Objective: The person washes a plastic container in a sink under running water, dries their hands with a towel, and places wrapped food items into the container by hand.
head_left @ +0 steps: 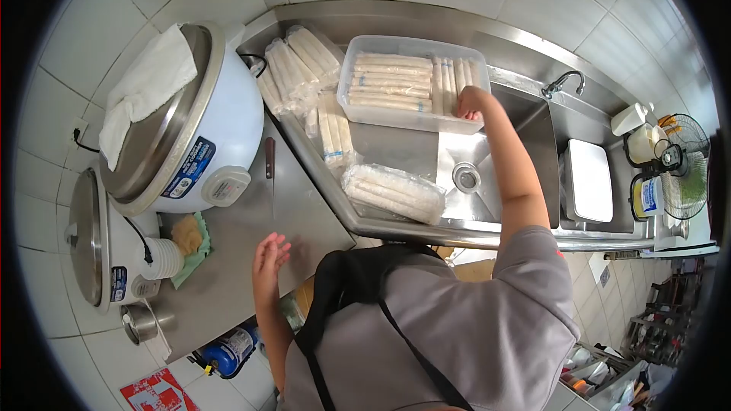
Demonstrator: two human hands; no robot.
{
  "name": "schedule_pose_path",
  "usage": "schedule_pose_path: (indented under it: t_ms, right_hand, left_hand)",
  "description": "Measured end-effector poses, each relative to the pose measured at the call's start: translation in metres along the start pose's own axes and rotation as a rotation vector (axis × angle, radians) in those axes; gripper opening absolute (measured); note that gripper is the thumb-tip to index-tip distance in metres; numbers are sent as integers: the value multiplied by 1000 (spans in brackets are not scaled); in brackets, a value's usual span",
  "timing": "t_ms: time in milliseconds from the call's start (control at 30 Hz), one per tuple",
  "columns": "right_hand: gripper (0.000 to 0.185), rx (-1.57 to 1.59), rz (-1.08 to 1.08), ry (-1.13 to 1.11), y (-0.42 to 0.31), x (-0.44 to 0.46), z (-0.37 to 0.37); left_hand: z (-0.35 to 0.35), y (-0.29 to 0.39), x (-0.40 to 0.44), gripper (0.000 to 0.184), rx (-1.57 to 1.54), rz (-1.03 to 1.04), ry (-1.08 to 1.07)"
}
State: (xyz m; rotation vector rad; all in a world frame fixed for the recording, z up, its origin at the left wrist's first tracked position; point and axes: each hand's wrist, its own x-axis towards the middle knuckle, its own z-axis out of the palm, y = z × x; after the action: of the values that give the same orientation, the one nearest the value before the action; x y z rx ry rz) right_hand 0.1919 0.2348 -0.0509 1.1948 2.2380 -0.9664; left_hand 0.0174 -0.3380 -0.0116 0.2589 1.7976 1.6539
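Right hand (470,103): fingers curled at right end of plastic bin (396,116), upper centre; grip cannot be told. Wrapped sticks (391,82) lie in bin. Left hand (270,255): fingers loosely spread, left of centre, near table (225,274). Bagged pack (394,192) at centre; knife (269,160) farther left.

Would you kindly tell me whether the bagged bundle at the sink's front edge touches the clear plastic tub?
Apart: the head view shows bare steel between the bagged bundle and the clear plastic tub.
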Motion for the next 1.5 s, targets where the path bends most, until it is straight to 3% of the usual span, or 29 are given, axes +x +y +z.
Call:
schedule_pose_path:
  t_ms: [100, 167, 233, 300, 400, 500, 533, 633, 733, 833, 933, 967, 1000, 1067, 1167, 1267, 1500]
  right_hand:
    - [10, 125, 6, -104, -1, -2, -11]
    - [12, 284, -58, -44, 0, -4, -36]
    - [16, 346, -94, 265, -3, 4, -57]
    - [22, 206, -144, 657, -5, 27, -63]
    - [47, -402, -281, 899, 22, 109, -46]
    - [70, -320, -33, 853, 7, 86, 14]
    - [79, -307, 31, 660, 0, 76, 9]
    - [80, -231, -2, 798, 1, 77, 4]
    - [76, -202, -25, 772, 1, 81, 6]
    - [65, -156, -398, 1206, -48, 9, -3]
    - [52, 212, -630, 876, -101, -79, 38]
    - [48, 262, -695, 628, -115, -104, 62]
    - [47, 161, -580, 306, -120, -114, 82]
    - [53, -348, -574, 156, -113, -125, 125]
    - [59, -285, -440, 100, -98, -123, 160]
    - [66, -183, -445, 241, -89, -121, 187]
    - [74, 117, -438, -130, -83, -104, 168]
  left_hand:
    - [11, 7, 5, 34, 10, 12, -12]
    - [17, 14, 5, 34, 10, 17, -18]
    - [23, 17, 5, 33, -5, 16, -27]
    - [26, 15, 8, 35, 19, 14, -43]
    - [31, 16, 8, 35, 45, 22, -39]
    - [33, 15, 7, 34, 38, 8, -27]
    - [33, 12, 5, 34, 29, -4, -22]
    - [28, 1, 2, 34, 39, -4, -19]
    - [33, 9, -3, 34, 49, -10, 1]
    - [32, 2, 0, 33, 39, 5, 18]
    - [36, -1, 4, 33, 49, 9, -29]
    - [38, 1, 5, 33, 56, 21, -28]
    - [43, 4, 6, 32, 64, 32, -32]
    - [47, 6, 5, 31, 82, 52, -42]
    - [56, 8, 13, 30, 102, 108, -75]
    - [67, 7, 18, 29, 124, 141, -141]
    - [78, 12, 25, 27, 122, 179, -246]
